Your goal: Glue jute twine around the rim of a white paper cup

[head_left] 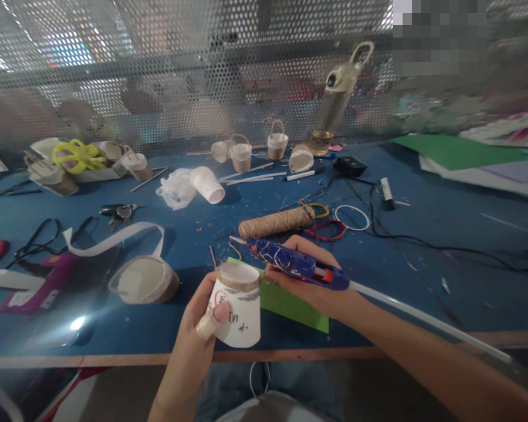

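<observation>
My left hand (198,328) is wrapped round an upside-down white paper cup (240,310) with a band of jute twine round its upper edge. One finger of that hand wears a bandage. My right hand (312,281) grips a blue hot glue gun (290,262), its nozzle pointing left just above the cup. A clear glue stick (422,316) sticks out of the gun's back to the right. A spool of jute twine (275,222) lies on the blue table just beyond both hands.
A green paper sheet (290,305) lies under my right hand. A twine-wrapped disc (143,280) and a white strip sit at left. Small cup baskets (277,145), scissors (74,153), keys, a bottle (334,99) and black cables (422,237) lie further back. A perforated metal screen closes the far edge.
</observation>
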The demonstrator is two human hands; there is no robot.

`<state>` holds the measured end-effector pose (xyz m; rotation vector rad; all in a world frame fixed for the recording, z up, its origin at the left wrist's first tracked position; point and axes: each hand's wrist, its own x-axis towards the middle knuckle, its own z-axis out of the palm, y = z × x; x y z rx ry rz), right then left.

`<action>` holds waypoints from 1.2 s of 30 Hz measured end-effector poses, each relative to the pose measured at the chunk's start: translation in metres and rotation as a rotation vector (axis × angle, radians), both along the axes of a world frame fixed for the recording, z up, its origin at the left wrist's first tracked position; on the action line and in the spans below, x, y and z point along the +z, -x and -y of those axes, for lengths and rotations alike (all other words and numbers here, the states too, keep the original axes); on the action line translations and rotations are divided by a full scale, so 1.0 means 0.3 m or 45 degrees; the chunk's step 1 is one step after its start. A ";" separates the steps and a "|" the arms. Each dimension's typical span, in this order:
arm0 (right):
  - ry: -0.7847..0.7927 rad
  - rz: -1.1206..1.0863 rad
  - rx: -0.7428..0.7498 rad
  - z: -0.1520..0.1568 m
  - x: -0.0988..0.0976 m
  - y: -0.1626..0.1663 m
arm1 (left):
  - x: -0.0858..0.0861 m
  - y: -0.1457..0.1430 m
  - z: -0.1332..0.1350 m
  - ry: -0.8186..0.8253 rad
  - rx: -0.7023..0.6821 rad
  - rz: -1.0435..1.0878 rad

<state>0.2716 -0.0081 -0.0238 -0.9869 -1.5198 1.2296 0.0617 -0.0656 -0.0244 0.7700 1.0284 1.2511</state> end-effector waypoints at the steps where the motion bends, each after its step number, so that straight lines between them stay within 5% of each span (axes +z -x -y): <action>1: -0.011 0.000 -0.008 0.000 -0.002 0.004 | -0.001 -0.001 0.000 0.003 -0.003 -0.001; 19: -0.135 0.030 -0.110 -0.005 0.005 0.020 | -0.046 -0.026 -0.002 -0.110 0.105 -0.048; 36: -0.241 0.046 0.031 0.029 0.000 0.008 | -0.033 -0.047 0.020 -0.134 0.032 -0.275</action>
